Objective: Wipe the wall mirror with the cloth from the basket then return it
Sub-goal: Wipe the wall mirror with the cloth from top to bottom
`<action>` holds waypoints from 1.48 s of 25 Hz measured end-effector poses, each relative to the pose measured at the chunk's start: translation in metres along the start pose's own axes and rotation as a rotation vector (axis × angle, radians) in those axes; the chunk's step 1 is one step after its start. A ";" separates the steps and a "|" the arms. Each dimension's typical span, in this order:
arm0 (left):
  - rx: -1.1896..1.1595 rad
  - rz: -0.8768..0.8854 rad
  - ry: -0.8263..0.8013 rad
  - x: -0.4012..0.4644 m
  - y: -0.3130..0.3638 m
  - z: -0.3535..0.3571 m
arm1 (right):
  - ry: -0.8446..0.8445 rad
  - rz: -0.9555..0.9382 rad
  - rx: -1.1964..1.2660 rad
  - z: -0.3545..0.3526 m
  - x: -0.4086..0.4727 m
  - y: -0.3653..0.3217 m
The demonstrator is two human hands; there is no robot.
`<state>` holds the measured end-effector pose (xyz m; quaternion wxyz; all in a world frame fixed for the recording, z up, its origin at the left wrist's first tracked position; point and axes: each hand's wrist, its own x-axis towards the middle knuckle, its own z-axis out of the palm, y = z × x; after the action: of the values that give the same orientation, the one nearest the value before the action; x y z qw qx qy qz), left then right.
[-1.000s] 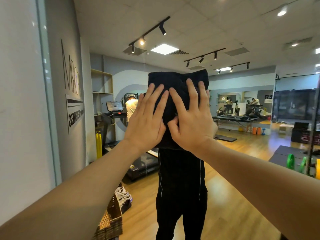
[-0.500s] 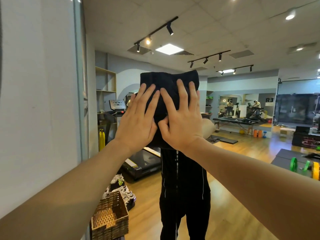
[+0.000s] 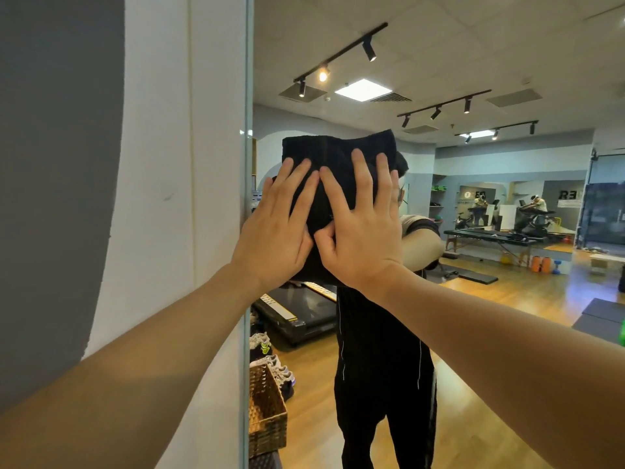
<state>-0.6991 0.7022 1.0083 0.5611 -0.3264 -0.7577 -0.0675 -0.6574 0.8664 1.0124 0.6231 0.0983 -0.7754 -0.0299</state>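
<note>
While the wall mirror (image 3: 507, 231) fills the right and centre of the view, its left edge runs down beside a white and grey wall (image 3: 152, 164), and the glass reflects a gym floor, a treadmill (image 3: 297, 313) and a person in black clothes. Against the mirror, close to that left edge and high up, a black cloth (image 3: 338, 154) lies folded and flat on the glass. Both hands press it there with palms down and fingers straight and slightly spread. Covering the cloth's lower left part is the left hand (image 3: 277, 231), its little-finger side near the mirror's left edge. On the cloth's right part lies the right hand (image 3: 363, 228), its thumb bent inward and touching the left hand at the cloth's middle. Neither hand curls round the cloth. Low at the mirror's left edge, a woven basket (image 3: 265, 414) shows, with pairs of sneakers (image 3: 270, 363) just behind it on the floor.
</note>
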 end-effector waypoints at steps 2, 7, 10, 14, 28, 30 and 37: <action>0.005 -0.002 0.000 -0.006 -0.011 -0.002 | -0.004 0.000 0.000 0.006 0.002 -0.011; -0.009 -0.003 0.023 -0.015 -0.027 -0.003 | -0.003 -0.009 0.002 0.015 0.005 -0.029; -0.012 -0.002 0.030 -0.016 -0.029 -0.002 | 0.003 -0.010 0.000 0.017 0.004 -0.031; -0.003 0.002 0.053 -0.021 -0.029 0.000 | 0.012 -0.018 -0.004 0.019 0.002 -0.033; -0.038 -0.021 0.001 -0.103 -0.014 0.023 | -0.025 -0.040 0.052 0.042 -0.079 -0.059; -0.036 -0.044 0.011 -0.106 -0.010 0.026 | -0.035 -0.051 0.045 0.042 -0.082 -0.058; -0.051 -0.100 0.043 -0.107 0.002 0.034 | -0.091 -0.130 -0.040 0.037 -0.085 -0.044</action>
<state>-0.7084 0.6745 0.8999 0.5646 -0.3006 -0.7590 -0.1218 -0.6709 0.8366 0.9155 0.5857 0.1345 -0.7942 -0.0904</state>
